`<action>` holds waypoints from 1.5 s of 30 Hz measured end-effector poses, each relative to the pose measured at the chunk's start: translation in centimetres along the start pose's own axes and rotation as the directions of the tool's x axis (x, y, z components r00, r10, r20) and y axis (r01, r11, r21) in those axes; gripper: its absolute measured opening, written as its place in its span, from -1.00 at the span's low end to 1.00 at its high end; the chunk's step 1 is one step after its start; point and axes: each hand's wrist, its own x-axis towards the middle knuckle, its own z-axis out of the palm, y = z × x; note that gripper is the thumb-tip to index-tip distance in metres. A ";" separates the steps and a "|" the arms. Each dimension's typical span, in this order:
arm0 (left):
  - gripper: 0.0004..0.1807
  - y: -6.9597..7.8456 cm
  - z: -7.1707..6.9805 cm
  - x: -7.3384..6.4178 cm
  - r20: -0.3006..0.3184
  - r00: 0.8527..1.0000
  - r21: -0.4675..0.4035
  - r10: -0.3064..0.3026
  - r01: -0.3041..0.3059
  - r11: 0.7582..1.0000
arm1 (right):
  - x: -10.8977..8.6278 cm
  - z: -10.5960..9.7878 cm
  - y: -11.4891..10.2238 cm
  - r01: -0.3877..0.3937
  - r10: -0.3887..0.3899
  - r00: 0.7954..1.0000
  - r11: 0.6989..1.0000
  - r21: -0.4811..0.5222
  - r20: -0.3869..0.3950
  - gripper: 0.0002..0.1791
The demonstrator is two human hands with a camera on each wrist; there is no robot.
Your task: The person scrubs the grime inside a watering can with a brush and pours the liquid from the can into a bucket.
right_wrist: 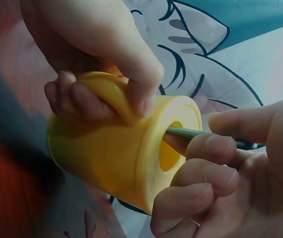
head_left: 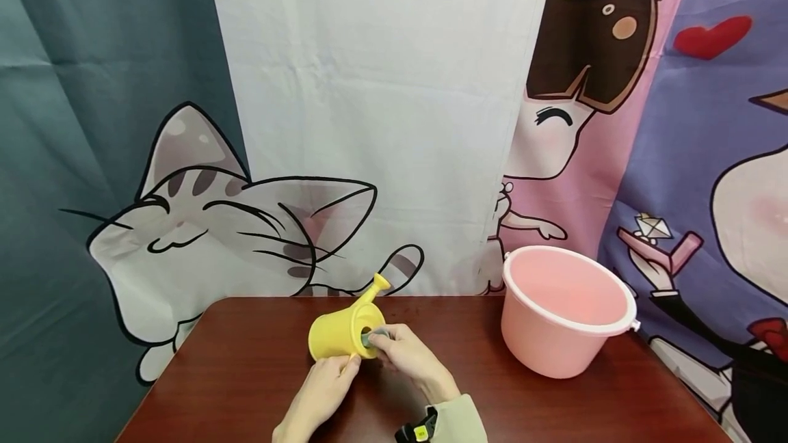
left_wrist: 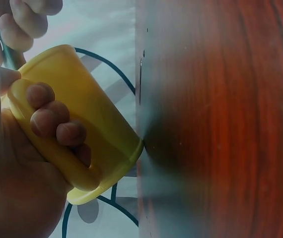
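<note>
A toy yellow watering can [head_left: 335, 335] is tilted on its side over the table, its spout pointing up and to the right in the head view. My left hand [head_left: 323, 388] grips its handle [left_wrist: 57, 144], the fingers wrapped through the loop. In the right wrist view the left thumb presses near the can's top rim. My right hand [head_left: 415, 361] pinches a slim grey-green object [right_wrist: 183, 132] between thumb and fingers. That object's far end reaches into the round opening [right_wrist: 170, 153] in the can's top, so its tip is hidden and its kind cannot be told.
A pink bucket [head_left: 544, 347] with a pale rim stands upright on the right side of the brown table [head_left: 221, 374]. Behind the table's back edge hangs a curtain [head_left: 394, 87] printed with a cat and cartoon figures. A dark band [head_left: 418, 427] circles the right wrist.
</note>
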 end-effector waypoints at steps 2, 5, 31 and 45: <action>-0.46 0.0 -0.1 0.0 0.006 1.000 -0.008 -0.011 0.011 1.000 | -0.1 -0.2 -0.1 0.000 0.000 1.000 1.000 0.006 0.010 -0.59; -0.46 -0.1 -0.2 0.0 0.012 1.000 -0.015 -0.019 0.019 1.000 | -0.3 -0.7 -0.3 -0.006 0.005 1.000 1.000 0.017 0.019 -0.58; -0.48 -0.2 0.0 0.1 -0.003 1.000 0.003 -0.031 0.031 1.000 | -0.9 -1.7 -1.5 0.052 -0.046 0.996 0.996 -0.074 0.075 -0.66; -0.48 -0.1 0.3 0.1 -0.027 0.999 -0.027 -0.028 0.027 0.999 | 0.0 0.2 -0.2 0.010 -0.010 1.000 0.999 0.040 0.003 -0.61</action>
